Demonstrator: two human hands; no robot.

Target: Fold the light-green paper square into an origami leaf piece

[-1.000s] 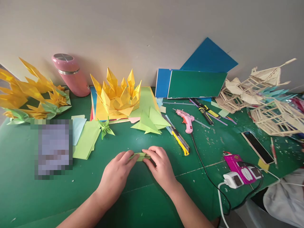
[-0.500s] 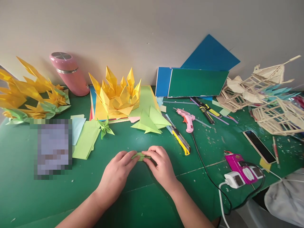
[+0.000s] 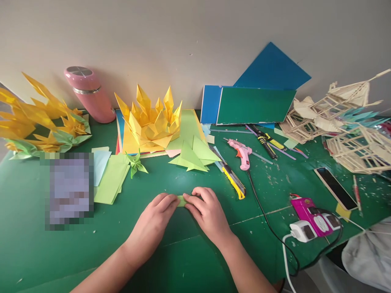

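A small folded piece of light green paper (image 3: 182,200) lies on the green table (image 3: 91,244), pinched between both hands. My left hand (image 3: 151,228) presses its left end with closed fingers. My right hand (image 3: 207,213) covers its right end, fingers curled down on it. Only a narrow strip of the paper shows between the fingertips. Beyond the hands lie folded green paper triangles (image 3: 192,156) and a small green origami flower (image 3: 136,163).
A yellow origami crown (image 3: 151,122) sits on coloured sheets, with a pink flask (image 3: 90,95) to its left. A yellow utility knife (image 3: 233,182), pink glue gun (image 3: 242,151), power strip (image 3: 311,221), phone (image 3: 335,188) and stick models (image 3: 342,122) lie right. Green sheets (image 3: 111,179) lie left.
Both hands stay on the green paper; my fingers have drawn closer together, so less of the paper shows. The view shifted slightly.
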